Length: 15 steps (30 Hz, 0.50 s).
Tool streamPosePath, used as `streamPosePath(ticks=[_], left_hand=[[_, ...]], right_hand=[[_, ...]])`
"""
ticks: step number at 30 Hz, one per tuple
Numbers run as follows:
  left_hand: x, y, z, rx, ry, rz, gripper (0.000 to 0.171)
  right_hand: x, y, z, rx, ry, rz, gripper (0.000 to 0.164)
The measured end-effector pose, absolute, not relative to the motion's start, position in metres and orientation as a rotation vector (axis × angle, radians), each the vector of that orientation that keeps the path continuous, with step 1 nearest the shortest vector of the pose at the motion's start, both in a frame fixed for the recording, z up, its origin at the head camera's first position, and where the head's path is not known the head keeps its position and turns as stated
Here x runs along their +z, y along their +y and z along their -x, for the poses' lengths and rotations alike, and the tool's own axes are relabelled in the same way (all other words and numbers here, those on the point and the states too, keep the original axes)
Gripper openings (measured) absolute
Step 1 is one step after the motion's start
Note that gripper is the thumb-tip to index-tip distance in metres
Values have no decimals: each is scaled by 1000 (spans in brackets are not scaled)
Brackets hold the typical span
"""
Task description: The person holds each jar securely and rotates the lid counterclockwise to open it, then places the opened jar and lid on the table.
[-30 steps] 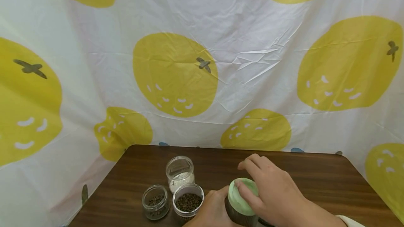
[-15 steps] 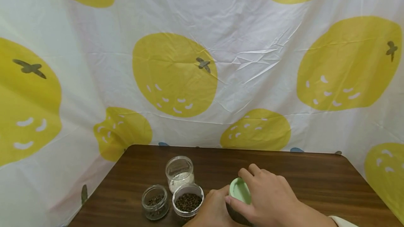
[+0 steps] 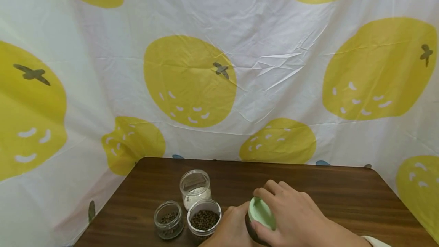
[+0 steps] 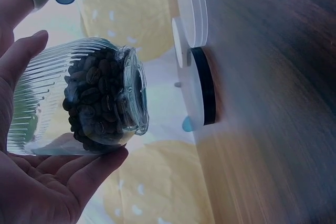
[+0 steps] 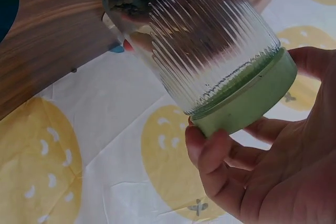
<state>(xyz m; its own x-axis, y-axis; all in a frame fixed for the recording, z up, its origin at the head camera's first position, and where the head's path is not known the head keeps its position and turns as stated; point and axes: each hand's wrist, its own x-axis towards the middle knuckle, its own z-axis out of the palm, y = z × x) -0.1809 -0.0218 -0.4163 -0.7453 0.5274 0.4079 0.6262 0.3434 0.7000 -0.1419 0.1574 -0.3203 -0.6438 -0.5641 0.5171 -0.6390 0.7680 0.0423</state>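
Note:
A ribbed clear glass jar (image 4: 50,77) holds dark coffee beans (image 4: 94,95) near its base. My left hand (image 3: 230,227) grips its side, the thumb on one side and fingers on the other. In the left wrist view, its base appears raised off the table. A light green lid (image 3: 262,213) sits on the jar's mouth, also plain in the right wrist view. My right hand (image 3: 296,213) holds this lid by its rim, thumb on the near side and fingers round the far side. The hands cover most of the jar in the head view.
Left of my hands stand three lidless clear jars: one with white grains (image 3: 197,195), one with dark peppercorn-like grains (image 3: 205,220), and a smaller glass one (image 3: 169,222) with dark bits. A black-rimmed lid (image 4: 203,87) and a clear lid (image 4: 194,9) lie on the wooden table (image 3: 240,174).
My right hand's fingers have come down from above the lid and closed round its rim. The lid now leans more to the right. My left hand has stayed nearly still.

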Motion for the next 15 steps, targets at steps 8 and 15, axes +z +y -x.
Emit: streamPosePath(ticks=[8, 15], left_hand=[[-416, -22, 180, -1360, -2495, 1057, 57], [-415, -22, 179, -1454, -2534, 1009, 56]], right_hand=[[-319, 160, 142, 242, -2464, -1032, 47], [-318, 162, 144, 205, -2423, -1202, 49]])
